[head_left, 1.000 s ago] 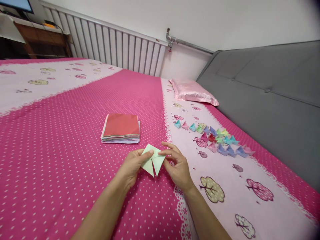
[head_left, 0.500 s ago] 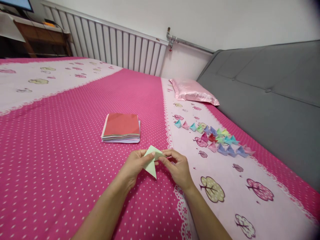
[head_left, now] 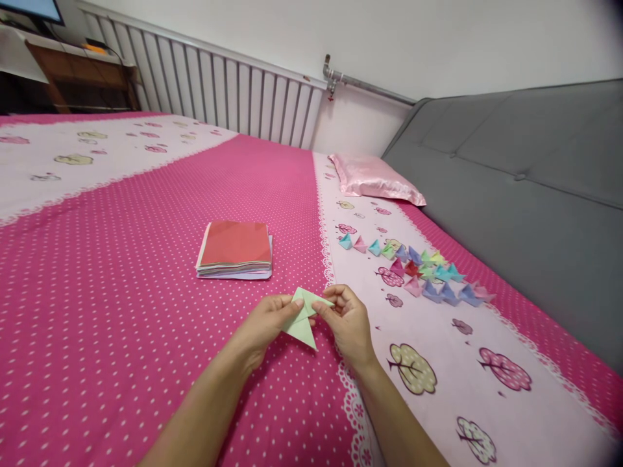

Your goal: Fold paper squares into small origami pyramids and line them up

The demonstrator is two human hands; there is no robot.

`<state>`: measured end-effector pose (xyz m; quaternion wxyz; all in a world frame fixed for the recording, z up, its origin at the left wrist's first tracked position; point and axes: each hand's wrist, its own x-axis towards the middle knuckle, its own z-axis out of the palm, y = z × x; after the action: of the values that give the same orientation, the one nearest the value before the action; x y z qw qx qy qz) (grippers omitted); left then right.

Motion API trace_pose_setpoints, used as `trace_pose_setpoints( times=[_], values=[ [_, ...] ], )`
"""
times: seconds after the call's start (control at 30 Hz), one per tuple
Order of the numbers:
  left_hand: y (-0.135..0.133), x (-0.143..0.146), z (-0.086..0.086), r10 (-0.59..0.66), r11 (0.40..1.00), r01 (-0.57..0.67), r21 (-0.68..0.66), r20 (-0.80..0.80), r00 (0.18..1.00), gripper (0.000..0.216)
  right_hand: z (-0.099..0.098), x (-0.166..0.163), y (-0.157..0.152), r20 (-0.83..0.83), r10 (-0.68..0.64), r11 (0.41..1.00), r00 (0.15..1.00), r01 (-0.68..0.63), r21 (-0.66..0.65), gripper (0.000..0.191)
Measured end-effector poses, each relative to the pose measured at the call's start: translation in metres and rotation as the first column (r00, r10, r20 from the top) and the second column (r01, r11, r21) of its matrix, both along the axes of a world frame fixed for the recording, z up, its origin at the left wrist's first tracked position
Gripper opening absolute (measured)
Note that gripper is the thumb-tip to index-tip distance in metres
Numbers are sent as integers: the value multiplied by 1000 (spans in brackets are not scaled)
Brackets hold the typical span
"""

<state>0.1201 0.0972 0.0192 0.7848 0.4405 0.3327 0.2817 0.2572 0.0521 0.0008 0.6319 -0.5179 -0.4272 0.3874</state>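
A pale green sheet of origami paper [head_left: 302, 324], folded into pointed flaps, is held above the bed between my two hands. My left hand [head_left: 270, 322] pinches its left side, thumb on top and fingers beneath. On the other side, my right hand [head_left: 348, 318] grips the right-hand flap between thumb and fingers. One corner of the paper points down toward me. Beyond my left hand lies a stack of square coloured paper [head_left: 236, 243] with a red sheet on top. Several small folded paper boats [head_left: 431, 272] in many colours stand in rows to the right.
The bed's pink dotted cover [head_left: 146, 324] spreads under everything. A pink satin pillow [head_left: 374, 178] lies at the far right, beside a grey padded headboard [head_left: 511, 149]. Behind the bed are a white radiator [head_left: 209, 84] and a desk [head_left: 82, 68] with a monitor.
The green paper has turned slightly in my hands, its lower corner swinging right. The right flap now lies flatter and reaches farther right, with my right thumb pressed on it.
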Motion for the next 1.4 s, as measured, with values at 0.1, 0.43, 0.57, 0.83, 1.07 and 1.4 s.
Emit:
trace_pose_setpoints(
  times=[0.1, 0.43, 0.57, 0.83, 1.07, 1.4],
  values=[
    [-2, -1, 3, -8, 1000, 8, 30, 2, 1000, 32, 0, 1, 0, 7, -26, 1000, 1000, 26, -2, 26],
    [0, 1, 1, 98, 981, -71, 179, -148, 984, 33, 1, 1, -2, 105, 27, 1000, 994, -26, -15, 25],
    [0, 0, 2, 113, 987, -97, 126, -136, 984, 33, 2, 0, -2, 57, 29, 999, 998, -28, -18, 25],
    [1, 1, 5, 148, 988, -150, -27, -68, 987, 25, 4, 1, -1, -31, 4, 999, 1000, -5, -43, 20],
    [1, 0, 7, 299, 944, -305, -123, -62, 952, 18, 17, -2, -9, 332, -16, 986, 943, -41, 163, 19],
    [3, 1, 8, 232, 921, -246, -302, -80, 969, 12, 14, -2, -9, 660, -120, 949, 742, -109, 296, 20]
  ],
)
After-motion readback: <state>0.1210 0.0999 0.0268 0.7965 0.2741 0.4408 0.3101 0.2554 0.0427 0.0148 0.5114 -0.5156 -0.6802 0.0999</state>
